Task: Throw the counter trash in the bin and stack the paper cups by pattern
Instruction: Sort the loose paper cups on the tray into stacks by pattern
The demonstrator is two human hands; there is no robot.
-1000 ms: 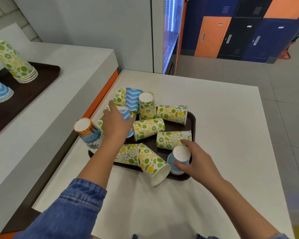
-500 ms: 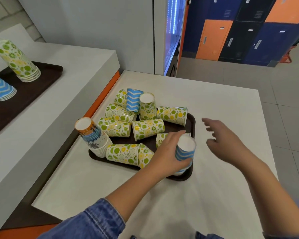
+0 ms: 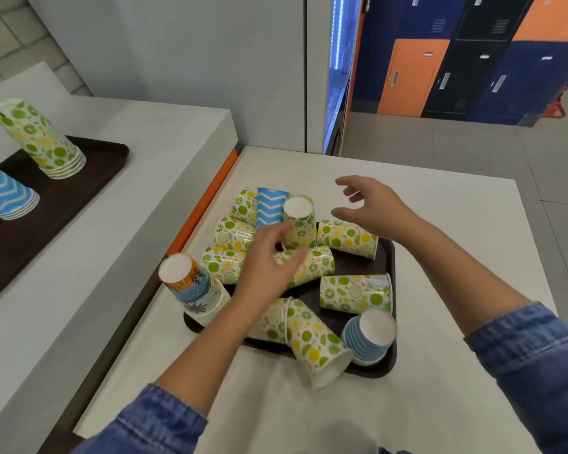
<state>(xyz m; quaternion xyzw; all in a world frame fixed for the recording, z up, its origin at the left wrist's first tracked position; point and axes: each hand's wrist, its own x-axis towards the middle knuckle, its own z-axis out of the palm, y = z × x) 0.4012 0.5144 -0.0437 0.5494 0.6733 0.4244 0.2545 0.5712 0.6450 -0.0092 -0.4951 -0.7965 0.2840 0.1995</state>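
left hand [image 3: 269, 268], fingers loosely spread, over a lying citrus cup [image 3: 320, 262] at tray [image 3: 351, 266] centre; contact unclear. right hand [image 3: 376, 209] spread, empty, above the tray's far edge. blue-striped cups [image 3: 368, 337] at its near-right corner.

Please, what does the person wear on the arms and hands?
Blue denim sleeves with visible seams cover both arms: the left sleeve and the right sleeve end well above the wrists, leaving the forearms bare. The left hand and the right hand are bare: no glove, watch or ring shows.
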